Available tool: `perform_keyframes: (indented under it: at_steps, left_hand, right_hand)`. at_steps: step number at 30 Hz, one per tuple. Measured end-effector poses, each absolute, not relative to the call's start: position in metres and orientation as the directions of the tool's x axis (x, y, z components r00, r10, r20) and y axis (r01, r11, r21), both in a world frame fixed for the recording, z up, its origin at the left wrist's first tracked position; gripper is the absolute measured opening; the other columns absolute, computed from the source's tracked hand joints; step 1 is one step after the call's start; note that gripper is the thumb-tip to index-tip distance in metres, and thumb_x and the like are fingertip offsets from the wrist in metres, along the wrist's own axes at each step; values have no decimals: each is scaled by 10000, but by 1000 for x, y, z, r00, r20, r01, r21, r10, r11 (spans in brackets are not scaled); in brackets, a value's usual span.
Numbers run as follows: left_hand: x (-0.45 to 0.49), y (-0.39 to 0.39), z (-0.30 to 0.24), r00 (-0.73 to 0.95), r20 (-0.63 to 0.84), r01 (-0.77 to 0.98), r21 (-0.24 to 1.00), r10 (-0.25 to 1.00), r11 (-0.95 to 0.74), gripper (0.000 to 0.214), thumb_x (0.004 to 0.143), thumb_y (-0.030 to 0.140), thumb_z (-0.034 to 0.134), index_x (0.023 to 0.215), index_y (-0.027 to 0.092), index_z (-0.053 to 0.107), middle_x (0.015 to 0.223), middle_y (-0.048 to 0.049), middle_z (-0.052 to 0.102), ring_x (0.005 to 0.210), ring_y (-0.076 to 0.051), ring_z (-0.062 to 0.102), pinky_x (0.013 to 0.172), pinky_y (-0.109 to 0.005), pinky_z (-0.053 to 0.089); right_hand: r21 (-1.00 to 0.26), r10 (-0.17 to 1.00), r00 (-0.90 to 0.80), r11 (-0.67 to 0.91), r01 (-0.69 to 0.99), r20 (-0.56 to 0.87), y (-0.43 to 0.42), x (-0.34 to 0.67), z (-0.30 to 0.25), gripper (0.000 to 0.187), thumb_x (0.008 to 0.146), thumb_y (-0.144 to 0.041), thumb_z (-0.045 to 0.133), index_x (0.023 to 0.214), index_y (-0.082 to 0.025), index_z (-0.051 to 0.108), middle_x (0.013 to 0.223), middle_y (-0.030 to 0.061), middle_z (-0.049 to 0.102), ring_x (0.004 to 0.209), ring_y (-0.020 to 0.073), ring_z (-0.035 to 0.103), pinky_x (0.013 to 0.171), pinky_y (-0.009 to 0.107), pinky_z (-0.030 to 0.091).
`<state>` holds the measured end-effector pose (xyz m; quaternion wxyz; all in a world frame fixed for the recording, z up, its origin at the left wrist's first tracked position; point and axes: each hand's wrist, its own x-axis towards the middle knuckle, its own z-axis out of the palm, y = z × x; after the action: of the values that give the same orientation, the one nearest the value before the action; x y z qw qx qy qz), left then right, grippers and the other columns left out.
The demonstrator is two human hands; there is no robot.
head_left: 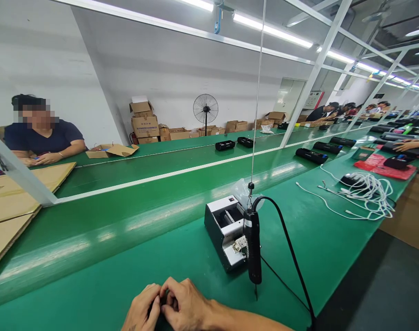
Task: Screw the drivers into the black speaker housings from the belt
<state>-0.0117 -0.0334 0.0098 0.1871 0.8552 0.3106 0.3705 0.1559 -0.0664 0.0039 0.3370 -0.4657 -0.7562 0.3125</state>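
Note:
My left hand (143,307) and my right hand (186,304) are close together at the near edge of the green bench (102,285). Fingers on both are curled inward, and their tips meet. A dark patch shows beneath them; whether anything is held there is hidden. To the right of my right hand, a black electric screwdriver (253,248) hangs upright from a cable, bit pointing down, touched by neither hand. Just behind it stands a black and silver screw feeder (226,230) with an open top.
White cables (368,195) lie tangled on the right of the bench. Black devices (312,155) sit on the green conveyor belt (154,184) beyond. Flattened cardboard (30,188) lies at left, near a seated person (44,131). A black cord (288,230) loops down from the screwdriver.

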Motion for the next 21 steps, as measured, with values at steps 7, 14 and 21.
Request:
perform_keyframes:
  at_steps: [7, 14, 21]
  left_hand:
    - [-13, -35, 9, 546, 452, 430, 572, 706, -699, 486, 1039, 426, 340, 660, 215, 558, 579, 10, 599, 495, -120, 569, 489, -176, 478]
    - [-13, -35, 10, 524, 461, 422, 590, 716, -688, 460, 1025, 425, 383, 650, 219, 550, 573, 15, 597, 489, -124, 555, 488, -182, 473]
    - [-11, -36, 11, 525, 485, 407, 579, 699, -707, 375, 996, 317, 416, 659, 221, 548, 579, 26, 602, 492, -117, 572, 495, -169, 477]
  right_hand:
    - [-772, 918, -333, 369, 518, 215, -66, 155, 3, 299, 720, -123, 610, 999, -213, 553, 638, -55, 661, 483, 106, 571, 485, 169, 384]
    - [-766, 919, -341, 362, 531, 198, -66, 156, 7, 278, 734, -132, 595, 990, -226, 542, 638, -55, 675, 503, 120, 606, 492, 174, 395]
    - [-764, 918, -338, 368, 530, 208, -66, 156, 8, 275, 731, -134, 595, 985, -224, 542, 652, -48, 687, 518, 121, 620, 502, 175, 400]
